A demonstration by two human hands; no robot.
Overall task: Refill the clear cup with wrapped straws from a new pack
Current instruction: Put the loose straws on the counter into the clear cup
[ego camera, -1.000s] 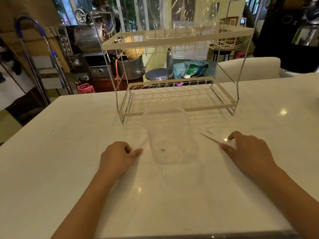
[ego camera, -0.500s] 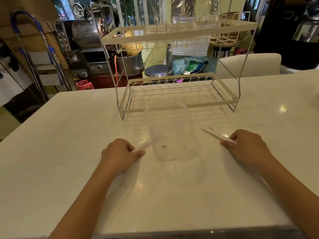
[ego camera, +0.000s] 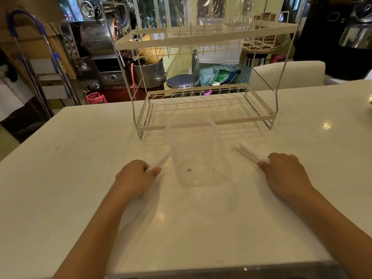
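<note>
A: White counter (ego camera: 60, 198), two-tier rack (ego camera: 203, 115) at twelve o'clock?

B: Yes. Clear cup (ego camera: 194, 156) upright, centre, empty. Left hand (ego camera: 133, 179) pinches a straw (ego camera: 159, 162) at nine o'clock; right hand (ego camera: 285, 174) pinches straws (ego camera: 248, 151) at three.

A: Step?

B: Probably picking up; next, lift and tip them in.

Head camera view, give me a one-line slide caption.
Both hands, left hand and right hand, grip white wrapped straws beside an empty clear plastic cup.

No text, label, brand or number can be read anywhere. The control panel (ego camera: 69, 44) on the machine beyond the desk's far left corner shows buttons, but its markings are too small to read.
</note>
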